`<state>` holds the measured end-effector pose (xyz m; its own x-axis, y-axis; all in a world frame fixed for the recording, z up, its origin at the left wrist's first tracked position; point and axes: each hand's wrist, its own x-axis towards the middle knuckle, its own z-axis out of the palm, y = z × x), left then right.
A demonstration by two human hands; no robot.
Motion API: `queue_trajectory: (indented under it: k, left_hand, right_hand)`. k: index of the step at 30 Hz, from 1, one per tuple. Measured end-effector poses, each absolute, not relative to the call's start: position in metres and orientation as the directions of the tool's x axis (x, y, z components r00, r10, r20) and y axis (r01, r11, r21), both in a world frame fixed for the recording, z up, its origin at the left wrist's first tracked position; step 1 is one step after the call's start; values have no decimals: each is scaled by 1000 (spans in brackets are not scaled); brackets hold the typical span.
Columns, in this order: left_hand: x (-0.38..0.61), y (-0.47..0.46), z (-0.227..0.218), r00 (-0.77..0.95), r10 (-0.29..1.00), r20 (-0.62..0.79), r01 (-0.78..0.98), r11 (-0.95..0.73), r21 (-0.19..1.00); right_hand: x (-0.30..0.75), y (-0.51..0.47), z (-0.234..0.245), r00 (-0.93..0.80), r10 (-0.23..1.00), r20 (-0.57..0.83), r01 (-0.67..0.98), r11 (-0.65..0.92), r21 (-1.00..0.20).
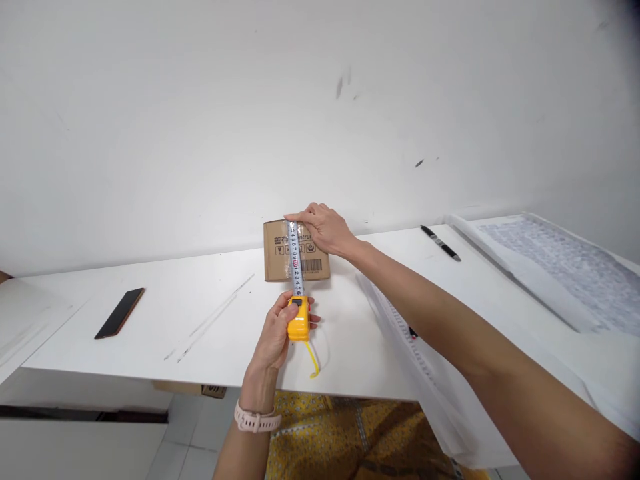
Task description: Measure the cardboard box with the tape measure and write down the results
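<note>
A small brown cardboard box [277,257] lies flat on the white table [200,320] near the wall. My left hand [277,330] is closed round a yellow tape measure [299,321] in front of the box. Its white blade [295,260] runs across the box's top. My right hand [325,230] rests on the box's far edge, fingers pinching the end of the blade there. A yellow wrist strap [313,360] hangs from the tape case. A pink watch sits on my left wrist.
A dark phone [120,313] lies at the table's left. A black pen [440,242] lies at the back right. Large white printed sheets [550,267] cover the right side and hang over the front edge. A white wall stands behind.
</note>
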<state>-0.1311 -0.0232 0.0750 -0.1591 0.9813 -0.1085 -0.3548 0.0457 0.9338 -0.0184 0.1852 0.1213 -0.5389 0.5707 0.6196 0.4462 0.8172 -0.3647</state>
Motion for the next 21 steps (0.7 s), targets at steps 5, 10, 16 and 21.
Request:
queue_trajectory:
  k: [5,10,16,21]
  left_hand:
    - [-127,-31,74,-178,980,-87,-341,21,940]
    - [-118,-65,74,-244,970,24,-331,-106,938]
    - [-105,-110,69,-250,968,-32,-239,-29,971]
    - [-90,-139,52,-156,976,-151,-142,129,981]
  right_hand:
    - [-16,175,125,-532,573,623,482,810,-333]
    - [-10,144,122,-528,542,654,536,810,-239]
    - [1,90,76,-634,318,705,393,918,-61]
    - [45,52,72,-514,543,664,231,833,-502]
